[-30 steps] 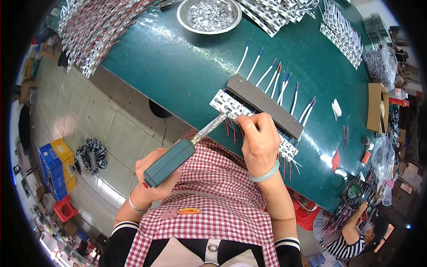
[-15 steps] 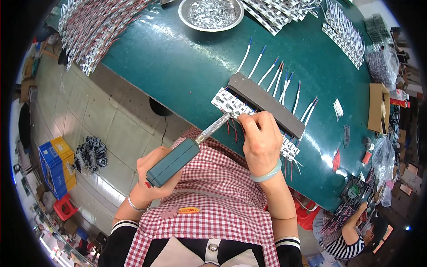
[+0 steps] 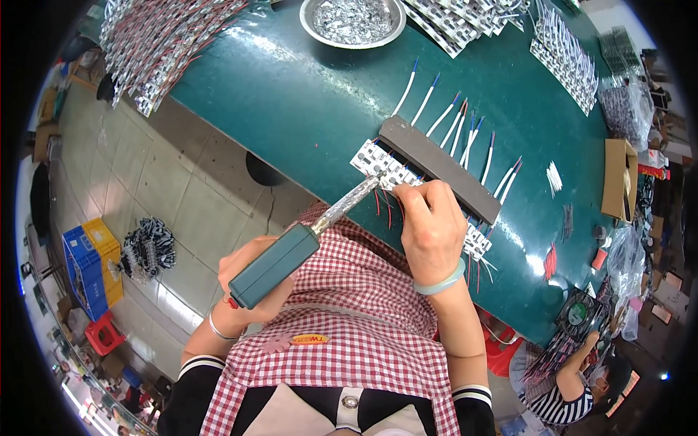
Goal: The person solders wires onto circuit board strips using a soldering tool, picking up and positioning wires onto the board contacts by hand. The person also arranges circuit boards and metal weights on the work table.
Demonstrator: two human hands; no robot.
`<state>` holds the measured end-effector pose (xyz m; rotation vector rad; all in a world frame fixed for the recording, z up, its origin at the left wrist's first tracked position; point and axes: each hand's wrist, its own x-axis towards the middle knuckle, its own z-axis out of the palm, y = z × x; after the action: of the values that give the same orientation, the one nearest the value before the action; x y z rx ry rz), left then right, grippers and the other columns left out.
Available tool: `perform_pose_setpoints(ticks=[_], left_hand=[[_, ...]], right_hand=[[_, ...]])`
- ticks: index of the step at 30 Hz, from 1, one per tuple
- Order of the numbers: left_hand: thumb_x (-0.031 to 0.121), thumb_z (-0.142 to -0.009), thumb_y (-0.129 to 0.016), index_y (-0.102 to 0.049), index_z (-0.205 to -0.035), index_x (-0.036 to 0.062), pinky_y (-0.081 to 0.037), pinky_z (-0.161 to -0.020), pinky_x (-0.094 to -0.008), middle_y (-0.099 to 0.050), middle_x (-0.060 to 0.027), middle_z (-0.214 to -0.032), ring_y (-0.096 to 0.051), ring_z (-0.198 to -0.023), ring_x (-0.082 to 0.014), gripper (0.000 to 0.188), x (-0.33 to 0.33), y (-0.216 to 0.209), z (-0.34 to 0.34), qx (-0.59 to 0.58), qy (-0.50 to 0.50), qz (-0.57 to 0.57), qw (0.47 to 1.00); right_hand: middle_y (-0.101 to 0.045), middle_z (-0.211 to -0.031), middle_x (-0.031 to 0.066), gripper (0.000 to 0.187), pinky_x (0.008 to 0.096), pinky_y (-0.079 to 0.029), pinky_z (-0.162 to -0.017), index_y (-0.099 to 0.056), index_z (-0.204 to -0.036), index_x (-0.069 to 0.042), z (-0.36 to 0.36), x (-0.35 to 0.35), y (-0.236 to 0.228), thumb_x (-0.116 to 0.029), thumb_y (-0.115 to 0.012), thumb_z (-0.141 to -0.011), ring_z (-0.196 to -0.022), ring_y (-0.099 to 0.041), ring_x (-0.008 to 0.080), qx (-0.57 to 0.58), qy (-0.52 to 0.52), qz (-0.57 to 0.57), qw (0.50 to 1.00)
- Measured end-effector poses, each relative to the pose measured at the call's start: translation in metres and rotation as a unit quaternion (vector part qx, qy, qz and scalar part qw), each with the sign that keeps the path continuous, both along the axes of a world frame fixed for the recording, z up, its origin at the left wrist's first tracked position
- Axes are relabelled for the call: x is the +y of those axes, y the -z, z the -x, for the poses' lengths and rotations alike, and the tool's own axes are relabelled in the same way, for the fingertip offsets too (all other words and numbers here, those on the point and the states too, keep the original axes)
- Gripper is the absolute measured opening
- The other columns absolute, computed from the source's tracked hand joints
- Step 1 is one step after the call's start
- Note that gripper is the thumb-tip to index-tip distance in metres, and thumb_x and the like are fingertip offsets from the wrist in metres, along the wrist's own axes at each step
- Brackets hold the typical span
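My left hand [image 3: 251,280] is wrapped round the green handle of a soldering iron [image 3: 273,265]. Its metal shaft slants up and right, and the tip is at a strip of white circuit boards [image 3: 368,159]. On the same strip, near its middle, my right hand [image 3: 435,229] is closed in a pinch; whatever is between the fingertips is hidden. A long dark grey bar [image 3: 440,167] lies along the strip's far side. White-sleeved wires [image 3: 440,116] with blue and red ends fan out beyond the bar. Thin red wires [image 3: 377,203] hang from the strip's near edge.
A metal bowl of silvery scraps [image 3: 352,45] stands at the far edge. Stacked wired boards [image 3: 156,43] lie far left, more boards [image 3: 465,22] far right. White tubes [image 3: 554,179], red wires [image 3: 550,261] and a cardboard box [image 3: 618,178] are to the right. A co-worker [image 3: 574,392] sits lower right.
The soldering iron's handle has shifted slightly down and left with my left hand, its tip staying at the boards. My right hand keeps its pinch at the strip. The whole view has shifted slightly.
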<state>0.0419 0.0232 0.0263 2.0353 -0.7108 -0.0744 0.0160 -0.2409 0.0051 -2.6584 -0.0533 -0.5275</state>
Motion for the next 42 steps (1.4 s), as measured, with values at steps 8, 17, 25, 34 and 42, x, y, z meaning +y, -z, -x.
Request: perform_pose_setpoints(ticks=[8, 17, 25, 34, 42], left_hand=[[-0.003, -0.07, -0.075, -0.07, -0.093, -0.0044, -0.057, -0.064, -0.0293, -0.07, -0.0147, -0.088, -0.071, -0.071, -0.0252, 0.024, 0.007, 0.003, 0.004, 0.029, -0.051, -0.01, 0.998], [-0.005, -0.071, -0.074, -0.069, -0.093, -0.0048, -0.055, -0.063, -0.0293, -0.069, -0.0145, -0.088, -0.07, -0.072, -0.0248, 0.023, 0.008, 0.006, 0.002, 0.004, -0.045, -0.009, 0.999], [-0.007, -0.072, -0.073, -0.066, -0.094, -0.0056, -0.055, -0.066, -0.0306, -0.068, -0.0149, -0.088, -0.069, -0.073, -0.027, 0.022, 0.007, 0.01, 0.0, 0.051, -0.036, 0.023, 0.998], [-0.008, -0.069, -0.072, -0.064, -0.09, -0.0048, -0.053, -0.064, -0.0307, -0.066, -0.0142, -0.085, -0.067, -0.07, -0.0255, 0.023, 0.009, 0.012, -0.001, 0.069, -0.024, 0.019, 0.997], [-0.007, -0.068, -0.072, -0.066, -0.086, -0.0035, -0.052, -0.059, -0.0299, -0.064, -0.0122, -0.079, -0.065, -0.066, -0.0247, 0.019, 0.009, 0.011, 0.001, 0.022, -0.044, 0.01, 0.999]], right_hand=[[-0.059, -0.077, 0.0116, 0.023, 0.0356, -0.048, -0.059, -0.069, -0.092, -0.001, 0.02, 0.0, -0.038, 0.014, -0.072, -0.075, -0.066, -0.061, 0.0261, -0.02, 0.054, -0.058, 0.997], [-0.057, -0.079, 0.0114, 0.024, 0.0382, -0.048, -0.061, -0.067, -0.095, 0.0, -0.011, 0.023, 0.008, 0.011, -0.072, -0.075, -0.07, -0.059, 0.0277, -0.063, 0.031, -0.085, 0.994], [-0.057, -0.078, 0.0109, 0.024, 0.0379, -0.048, -0.062, -0.069, -0.094, -0.001, -0.014, 0.025, 0.006, 0.012, -0.072, -0.075, -0.071, -0.06, 0.0269, -0.05, 0.035, -0.08, 0.995], [-0.056, -0.078, 0.0103, 0.024, 0.0376, -0.048, -0.062, -0.069, -0.095, -0.001, -0.014, 0.027, 0.009, 0.011, -0.073, -0.075, -0.071, -0.059, 0.0262, -0.048, 0.035, -0.065, 0.996], [-0.057, -0.077, 0.0094, 0.026, 0.037, -0.049, -0.061, -0.07, -0.095, 0.0, -0.015, 0.029, 0.009, 0.011, -0.074, -0.072, -0.071, -0.059, 0.0251, -0.062, 0.026, -0.031, 0.997]])
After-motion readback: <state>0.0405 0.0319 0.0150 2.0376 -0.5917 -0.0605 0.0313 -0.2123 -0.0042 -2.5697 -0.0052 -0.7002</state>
